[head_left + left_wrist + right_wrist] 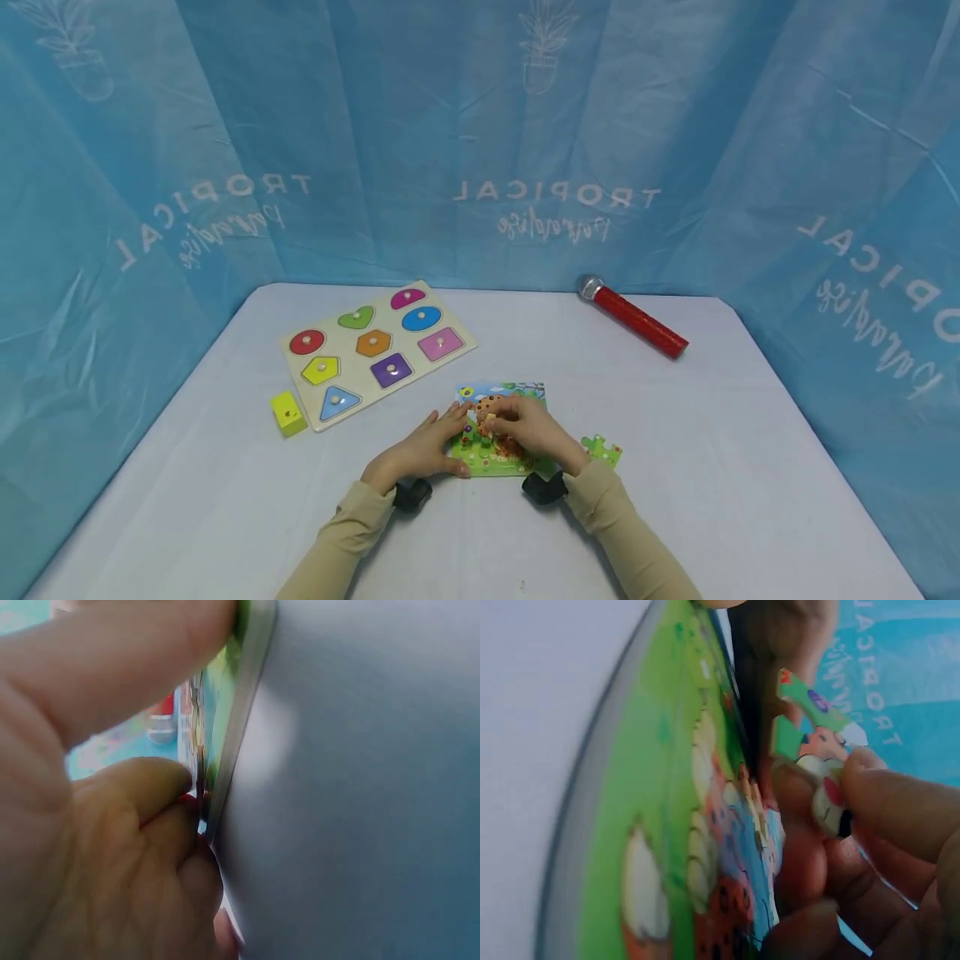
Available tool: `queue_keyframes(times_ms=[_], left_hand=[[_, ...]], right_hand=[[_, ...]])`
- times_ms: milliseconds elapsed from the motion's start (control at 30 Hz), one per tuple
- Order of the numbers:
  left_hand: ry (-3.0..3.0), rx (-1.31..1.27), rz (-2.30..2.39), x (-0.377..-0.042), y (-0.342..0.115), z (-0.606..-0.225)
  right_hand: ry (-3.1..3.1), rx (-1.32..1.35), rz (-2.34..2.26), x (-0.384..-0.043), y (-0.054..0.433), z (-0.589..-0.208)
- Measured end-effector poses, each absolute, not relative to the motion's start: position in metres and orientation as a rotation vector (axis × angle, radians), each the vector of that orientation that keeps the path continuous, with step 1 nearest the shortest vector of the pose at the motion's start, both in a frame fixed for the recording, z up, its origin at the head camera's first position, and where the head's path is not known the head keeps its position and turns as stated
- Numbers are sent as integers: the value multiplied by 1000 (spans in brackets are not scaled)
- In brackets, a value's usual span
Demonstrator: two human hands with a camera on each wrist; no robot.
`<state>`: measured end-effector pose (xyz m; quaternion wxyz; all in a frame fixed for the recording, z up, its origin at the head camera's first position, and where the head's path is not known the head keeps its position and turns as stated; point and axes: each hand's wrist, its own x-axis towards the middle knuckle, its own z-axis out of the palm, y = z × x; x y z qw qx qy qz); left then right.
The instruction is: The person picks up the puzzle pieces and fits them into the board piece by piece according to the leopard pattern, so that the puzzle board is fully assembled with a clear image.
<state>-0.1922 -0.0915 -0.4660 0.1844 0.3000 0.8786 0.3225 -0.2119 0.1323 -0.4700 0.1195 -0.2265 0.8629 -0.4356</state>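
A jigsaw puzzle board [480, 467] with a spotted animal on green grass lies at the middle of the table's near half. My left hand [426, 446] rests at the board's left side, fingers spread and its thumb touching the near left corner. Above the board, my right hand [531, 427] pinches a puzzle piece [829, 791] between thumb and fingers. In the right wrist view the piece is tilted and raised off the board, showing green and part of the animal. Another green puzzle piece [602, 450] lies on the table beside the right wrist.
At the back left lies a wooden shape board [352, 346] with coloured knobbed shapes. A small yellow block [288, 414] stands by its left corner. A red microphone [637, 321] lies at the back right. A blue curtain [480, 142] hangs behind the white table [720, 467].
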Motion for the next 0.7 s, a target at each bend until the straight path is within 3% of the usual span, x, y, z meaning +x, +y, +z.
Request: queue_keyframes(times_ms=[367, 700], left_hand=[[2469, 725, 979, -190, -90, -467], [2475, 808, 948, -191, -91, -463]], right_hand=[[2753, -657, -1059, -210, 122, -473], [2799, -453, -1093, -219, 114, -477]])
